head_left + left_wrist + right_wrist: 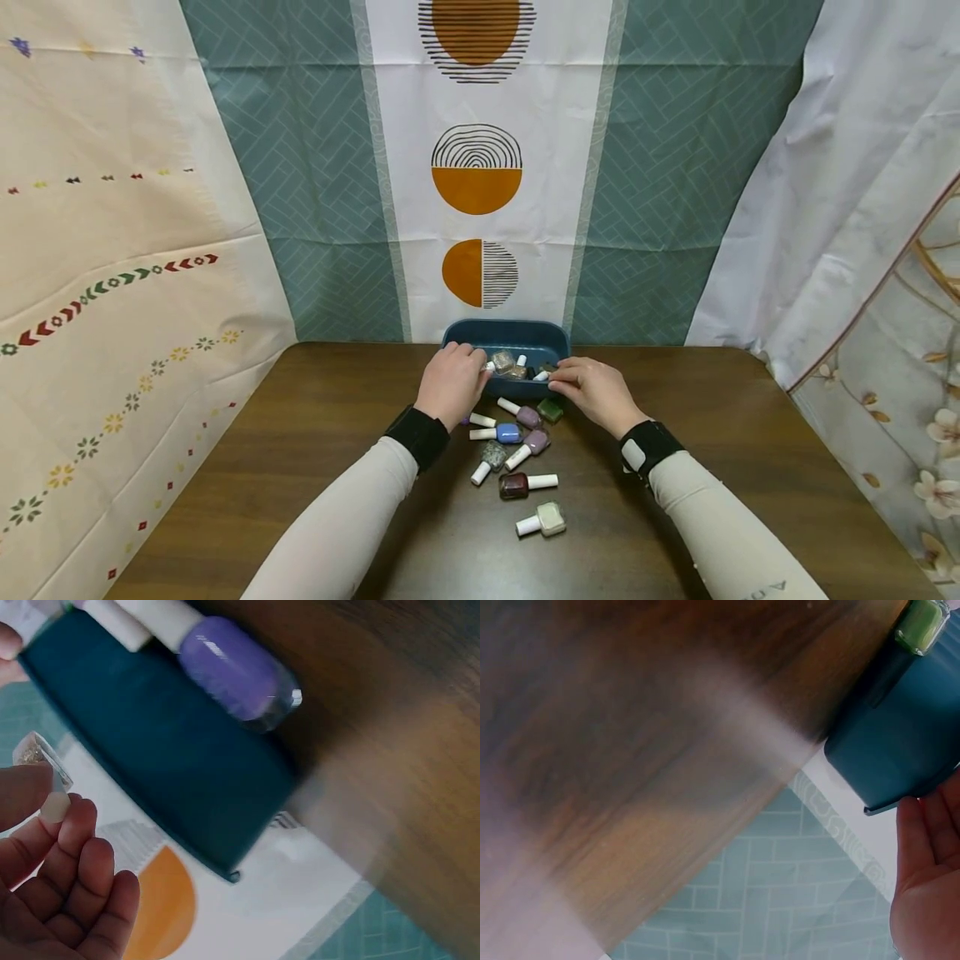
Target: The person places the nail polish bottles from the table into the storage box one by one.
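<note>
My left hand point(452, 385) reaches over the left front of a dark blue bin point(517, 333). Between thumb and fingers it pinches the white cap of a glittery nail polish bottle point(34, 754). At the bin's right front, my right hand point(596, 392) has thumb and fingertips together on a small white-capped nail polish bottle point(543, 376). In the right wrist view its fingers point(930, 832) extend over the bin rim, and the thumb is hidden. Another glitter bottle point(518, 371) lies inside the bin, between the hands.
In front of the bin lie several polish bottles: green point(551, 409), mauve point(528, 417), blue point(509, 432), silver glitter point(493, 455), dark red point(514, 486) and pale cream point(551, 518). A purple bottle point(232, 667) is partly under the left wrist. Patterned cloth point(480, 275) hangs behind the wooden table point(315, 433).
</note>
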`<state>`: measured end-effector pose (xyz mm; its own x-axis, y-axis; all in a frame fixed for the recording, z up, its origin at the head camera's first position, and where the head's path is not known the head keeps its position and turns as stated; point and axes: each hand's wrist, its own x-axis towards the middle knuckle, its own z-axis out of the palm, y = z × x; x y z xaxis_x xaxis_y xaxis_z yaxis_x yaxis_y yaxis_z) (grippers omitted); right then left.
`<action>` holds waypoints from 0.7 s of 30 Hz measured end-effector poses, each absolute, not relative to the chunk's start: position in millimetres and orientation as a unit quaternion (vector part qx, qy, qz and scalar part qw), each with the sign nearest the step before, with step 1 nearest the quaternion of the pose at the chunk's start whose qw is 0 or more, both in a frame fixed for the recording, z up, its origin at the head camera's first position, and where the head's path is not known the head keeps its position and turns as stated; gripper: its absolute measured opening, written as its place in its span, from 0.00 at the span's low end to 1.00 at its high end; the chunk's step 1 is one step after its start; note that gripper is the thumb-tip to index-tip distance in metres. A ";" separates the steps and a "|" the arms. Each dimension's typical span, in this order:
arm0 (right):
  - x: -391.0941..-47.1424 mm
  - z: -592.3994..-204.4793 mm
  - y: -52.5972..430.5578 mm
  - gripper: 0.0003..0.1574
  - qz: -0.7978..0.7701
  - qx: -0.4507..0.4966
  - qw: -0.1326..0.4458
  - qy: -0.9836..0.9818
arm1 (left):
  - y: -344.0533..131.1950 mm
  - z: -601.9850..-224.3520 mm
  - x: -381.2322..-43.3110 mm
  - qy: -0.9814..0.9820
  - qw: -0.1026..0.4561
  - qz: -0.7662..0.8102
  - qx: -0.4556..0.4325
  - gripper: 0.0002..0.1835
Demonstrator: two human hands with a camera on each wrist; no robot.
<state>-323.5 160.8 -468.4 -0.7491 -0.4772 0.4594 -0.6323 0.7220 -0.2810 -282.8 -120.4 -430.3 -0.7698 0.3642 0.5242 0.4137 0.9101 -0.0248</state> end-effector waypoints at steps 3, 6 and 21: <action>-323.1 -467.9 160.0 0.11 0.214 0.307 0.184 -0.909 | -122.7 -432.8 -289.5 -0.945 0.261 -0.051 -0.192 0.10; -322.4 -468.0 159.8 0.11 0.216 0.305 0.186 -0.909 | -124.1 -433.6 -294.8 -0.948 0.256 -0.050 -0.183 0.10; -323.6 -472.8 162.3 0.13 0.214 0.307 0.192 -0.907 | -127.0 -437.5 -314.1 -0.958 0.239 -0.024 -0.156 0.11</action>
<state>-323.6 162.3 -472.8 -0.7372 -0.4751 0.4804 -0.6399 0.7194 -0.2703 -314.1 -127.0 -437.5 -0.8369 0.2867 0.4662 0.3100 0.9503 -0.0279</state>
